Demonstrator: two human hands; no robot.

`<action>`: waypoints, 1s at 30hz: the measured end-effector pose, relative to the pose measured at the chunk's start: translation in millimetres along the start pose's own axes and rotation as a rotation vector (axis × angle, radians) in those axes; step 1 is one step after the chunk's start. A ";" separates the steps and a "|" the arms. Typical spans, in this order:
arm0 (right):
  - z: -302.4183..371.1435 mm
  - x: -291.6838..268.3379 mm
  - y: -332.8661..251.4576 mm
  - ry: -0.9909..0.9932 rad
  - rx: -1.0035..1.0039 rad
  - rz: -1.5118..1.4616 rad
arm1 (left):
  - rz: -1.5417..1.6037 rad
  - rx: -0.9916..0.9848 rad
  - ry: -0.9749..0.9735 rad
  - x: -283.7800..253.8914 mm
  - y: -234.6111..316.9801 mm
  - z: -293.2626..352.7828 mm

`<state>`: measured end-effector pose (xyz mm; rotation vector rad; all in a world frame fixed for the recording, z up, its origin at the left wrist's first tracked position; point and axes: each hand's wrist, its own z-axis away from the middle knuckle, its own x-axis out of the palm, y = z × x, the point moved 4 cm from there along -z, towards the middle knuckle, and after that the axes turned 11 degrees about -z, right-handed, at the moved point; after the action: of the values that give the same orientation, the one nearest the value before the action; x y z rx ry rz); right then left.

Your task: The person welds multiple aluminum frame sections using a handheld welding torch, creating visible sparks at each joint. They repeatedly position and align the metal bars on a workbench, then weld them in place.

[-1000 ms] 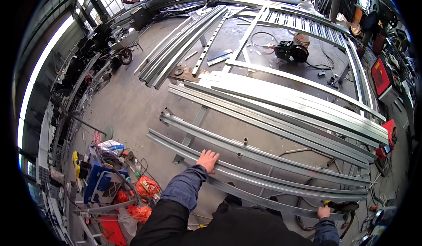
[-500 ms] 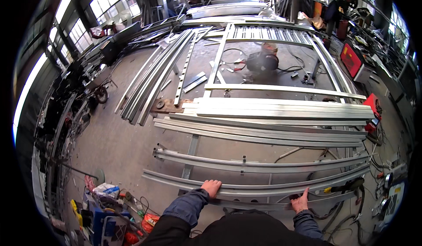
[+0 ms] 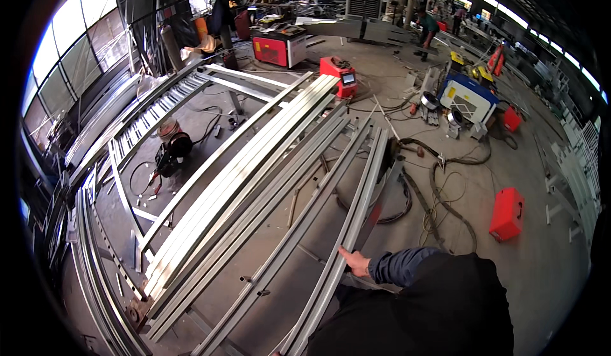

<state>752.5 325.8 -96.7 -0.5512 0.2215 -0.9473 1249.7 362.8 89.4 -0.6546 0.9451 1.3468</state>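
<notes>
One hand, the right (image 3: 358,263), touches the steel channel (image 3: 326,270) just left of it, its grip's closure hidden; the left hand (image 3: 276,354) barely shows, unreadable. Fingertips should avoid likely-sharp edges. Another rail (image 3: 284,246) lies farther left.

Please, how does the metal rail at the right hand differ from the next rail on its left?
The right hand touches the nearer rail, while no hand shows on the next rail. The next rail has two small dark fittings at its sides; the nearer rail shows none. Both are long, grey metal pieces, lying roughly side by side with a gap between.
</notes>
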 end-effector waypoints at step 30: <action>452.8 381.0 478.1 -0.720 0.129 -0.051 | 0.018 -0.310 0.290 121.6 -681.3 317.8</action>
<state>1496.3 392.2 48.7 -0.7443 -0.4987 -0.7530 1973.6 597.2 57.4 -1.1030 0.9801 1.4539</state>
